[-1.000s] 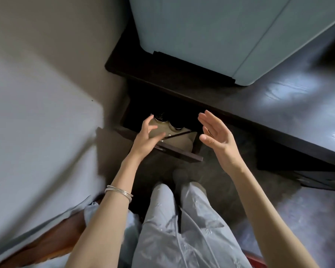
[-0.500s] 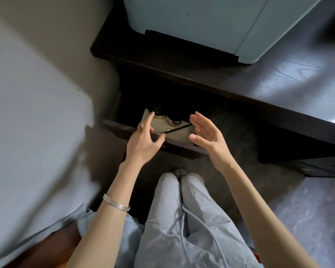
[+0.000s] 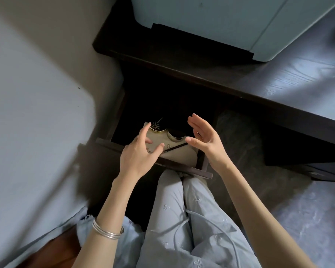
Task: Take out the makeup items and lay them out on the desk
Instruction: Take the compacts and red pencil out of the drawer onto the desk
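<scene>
An open dark drawer (image 3: 184, 168) under the desk (image 3: 290, 82) holds a beige pouch or tray (image 3: 179, 154). On it stand two round black compacts with gold rims, one (image 3: 157, 124) on the left and one (image 3: 176, 135) beside it, and a thin dark pencil (image 3: 175, 147) lies across it. My left hand (image 3: 139, 153) hovers over the drawer's front left with fingers spread, holding nothing. My right hand (image 3: 205, 139) is held edge-on over the drawer's right side, fingers straight, empty.
A pale blue cabinet or box (image 3: 220, 22) stands on the desk's back. A grey wall (image 3: 37, 93) runs along the left. My knees in light blue trousers (image 3: 182, 219) sit just below the drawer front. Grey carpet lies to the right.
Both hands have come closer over the drawer, the left one spreading its fingers above the pouch. The view has shifted slightly, showing more of the drawer.
</scene>
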`<control>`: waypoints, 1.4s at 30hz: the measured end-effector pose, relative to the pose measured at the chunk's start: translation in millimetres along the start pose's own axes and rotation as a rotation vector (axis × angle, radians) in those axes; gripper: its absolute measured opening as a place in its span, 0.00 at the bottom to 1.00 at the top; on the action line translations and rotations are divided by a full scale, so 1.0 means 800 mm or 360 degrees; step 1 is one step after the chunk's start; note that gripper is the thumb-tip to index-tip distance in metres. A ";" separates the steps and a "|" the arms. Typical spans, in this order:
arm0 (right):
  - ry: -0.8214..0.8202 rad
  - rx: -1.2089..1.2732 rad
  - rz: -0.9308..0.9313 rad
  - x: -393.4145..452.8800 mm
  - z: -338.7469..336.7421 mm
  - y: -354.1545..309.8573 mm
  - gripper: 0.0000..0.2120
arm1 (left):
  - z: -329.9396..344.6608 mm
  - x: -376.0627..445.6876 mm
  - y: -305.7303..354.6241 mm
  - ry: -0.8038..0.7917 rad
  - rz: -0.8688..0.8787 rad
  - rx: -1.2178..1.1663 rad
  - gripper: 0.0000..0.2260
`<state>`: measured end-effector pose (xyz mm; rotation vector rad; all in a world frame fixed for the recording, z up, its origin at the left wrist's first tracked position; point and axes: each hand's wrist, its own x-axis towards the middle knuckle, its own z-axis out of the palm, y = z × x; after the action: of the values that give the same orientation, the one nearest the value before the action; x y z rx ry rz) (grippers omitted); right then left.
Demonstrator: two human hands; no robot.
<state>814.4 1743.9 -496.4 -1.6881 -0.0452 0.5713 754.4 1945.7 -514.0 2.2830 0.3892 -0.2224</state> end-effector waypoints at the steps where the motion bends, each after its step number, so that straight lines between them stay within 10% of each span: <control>1: 0.0008 0.0000 0.0008 0.005 0.000 0.002 0.37 | 0.001 0.010 0.002 -0.0047 -0.0004 -0.0038 0.32; 13: 0.0076 -0.0072 0.0278 0.074 0.005 0.052 0.42 | 0.070 0.122 0.022 -0.0653 -0.0365 -0.0514 0.40; 26: -0.0042 -0.0252 0.0174 0.065 -0.001 0.061 0.41 | 0.064 0.097 0.029 -0.0535 -0.0566 -0.1015 0.34; 42: 0.0551 -0.0349 -0.0393 -0.046 -0.103 -0.088 0.35 | -0.005 0.020 0.218 -0.0546 0.0153 -0.0968 0.35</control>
<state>834.7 1670.5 -411.2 -1.9390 -0.0671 0.0872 830.3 1840.8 -395.7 1.6226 0.1382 -0.3814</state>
